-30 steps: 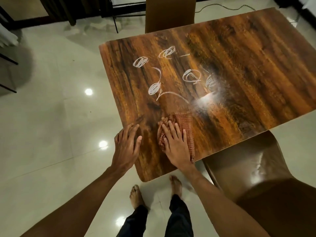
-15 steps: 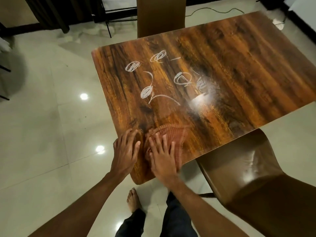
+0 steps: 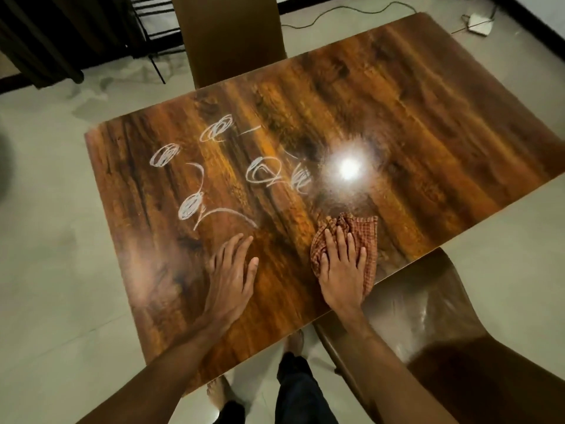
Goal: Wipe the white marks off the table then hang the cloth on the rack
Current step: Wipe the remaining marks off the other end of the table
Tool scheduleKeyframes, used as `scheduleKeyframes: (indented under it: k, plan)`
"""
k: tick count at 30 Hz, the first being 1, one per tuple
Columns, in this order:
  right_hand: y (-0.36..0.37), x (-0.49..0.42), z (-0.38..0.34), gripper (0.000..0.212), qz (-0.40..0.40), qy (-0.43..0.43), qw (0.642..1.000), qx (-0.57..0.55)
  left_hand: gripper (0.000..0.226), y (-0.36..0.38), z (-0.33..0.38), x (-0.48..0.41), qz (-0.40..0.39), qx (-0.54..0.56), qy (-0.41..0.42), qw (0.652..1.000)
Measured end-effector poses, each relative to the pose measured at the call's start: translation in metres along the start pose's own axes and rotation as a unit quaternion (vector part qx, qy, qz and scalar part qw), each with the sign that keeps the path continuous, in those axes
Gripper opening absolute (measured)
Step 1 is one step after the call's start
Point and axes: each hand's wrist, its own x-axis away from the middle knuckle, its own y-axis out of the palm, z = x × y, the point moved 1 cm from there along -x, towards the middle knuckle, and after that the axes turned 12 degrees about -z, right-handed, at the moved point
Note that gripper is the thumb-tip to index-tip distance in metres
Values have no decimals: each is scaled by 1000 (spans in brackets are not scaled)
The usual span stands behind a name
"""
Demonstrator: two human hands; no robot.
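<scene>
pale tiled floor point(image 3: 55, 270) all around, and in the middle of it the big one: the glossy wood-grain table point(image 3: 428, 111), running away on a slant. tucked against the table's near edge on the right is a shiny brown chair point(image 3: 428, 325); a second brown chair back point(image 3: 229, 41) stands at the table's far edge. beyond the table's far left corner there's a black metal frame point(image 3: 162, 41), and whether that is the rack i cannot tell.

both bare forearms reach in over the table's near edge. on the table's left half, the white marks point(image 3: 263, 174): scribbled loops in several clusters, with a couple of long curved strokes trailing toward the near side. all of them look sharp and unsmeared.

the left hand point(image 3: 232, 276) lies flat, palm down, on bare wood near the table's near edge, fingers straight and held together, thumb out to the side, fingertips just short of the nearest curved stroke.

the right hand point(image 3: 342, 270) lies flat too, fingers straight and a little apart, pressing down on the cloth point(image 3: 365, 237). that cloth is red-orange checked, bunched at its far end, lying on the table by the near edge close to the shiny chair, to the right of the marks and apart from them.

a bright lamp glare point(image 3: 348, 168) sits on the table just beyond the cloth, beside the rightmost scribble. a thin cable point(image 3: 336, 16) snakes across the floor past the table's far edge. bare feet point(image 3: 217, 393) and dark trousers point(image 3: 302, 393) show below the table's near corner.
</scene>
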Motion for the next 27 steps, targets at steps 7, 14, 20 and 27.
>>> scheduleKeyframes:
  k: [7,14,20,27]
  plan:
    - [-9,-43,-38,63,-11,18,999,-24,54,0,14,-40,2,-10,-7,1000]
    - [-35,-110,-25,59,-29,-72,997,8,52,-16,-23,-48,-7,-9,-31,999]
    - [-12,-105,-114,63,-59,-156,983,72,53,-38,-53,-57,0,13,-61,998]
    - [-23,-146,-151,60,-26,-8,1000,4,56,-81,-109,-70,16,3,-31,999]
